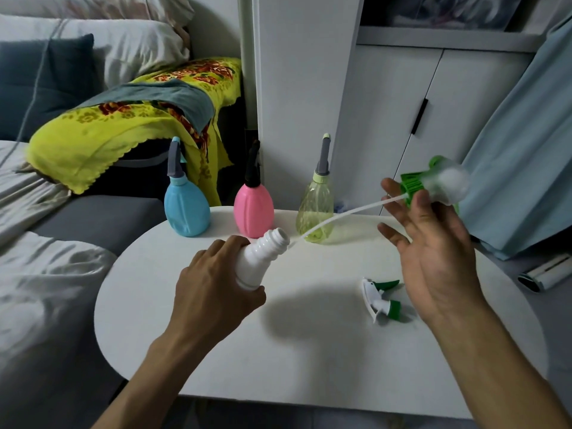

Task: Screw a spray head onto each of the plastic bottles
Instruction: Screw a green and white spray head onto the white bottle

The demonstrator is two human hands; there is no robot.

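Spray head [433, 184] in right hand [433, 252], tube tip at white bottle [263, 255].

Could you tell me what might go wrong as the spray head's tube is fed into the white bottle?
1. The dip tube is long and bowed, its tip just outside the white bottle mouth, so it could miss or kink.
2. The right hand holds the blurred green spray head loosely, so it may slip.
3. The left hand holds the bottle tilted, so threads might cross.
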